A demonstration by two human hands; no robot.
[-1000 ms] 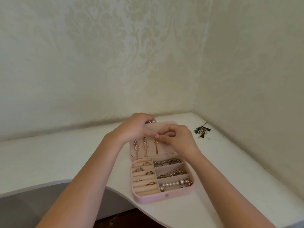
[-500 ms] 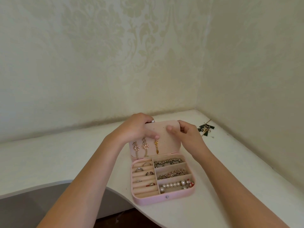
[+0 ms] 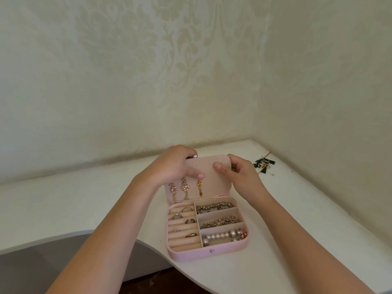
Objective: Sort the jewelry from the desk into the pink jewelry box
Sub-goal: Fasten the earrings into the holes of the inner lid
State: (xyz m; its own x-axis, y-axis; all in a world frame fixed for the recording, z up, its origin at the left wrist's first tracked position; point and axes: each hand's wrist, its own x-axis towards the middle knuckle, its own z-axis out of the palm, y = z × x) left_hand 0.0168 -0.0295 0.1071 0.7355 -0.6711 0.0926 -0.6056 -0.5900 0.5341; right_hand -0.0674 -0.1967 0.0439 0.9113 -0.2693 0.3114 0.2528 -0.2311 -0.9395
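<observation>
Your right hand (image 3: 239, 177) has left the gold earring (image 3: 199, 188), clasping the box lid (image 3: 214, 187) at upper right, left hand (image 3: 176, 164) gripping its upper left, thumb just above the earring.

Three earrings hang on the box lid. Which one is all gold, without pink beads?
The rightmost earring, just under the fingers of the left hand on the lid; the middle earring and the leftmost earring each carry a pink bead cluster.
</observation>
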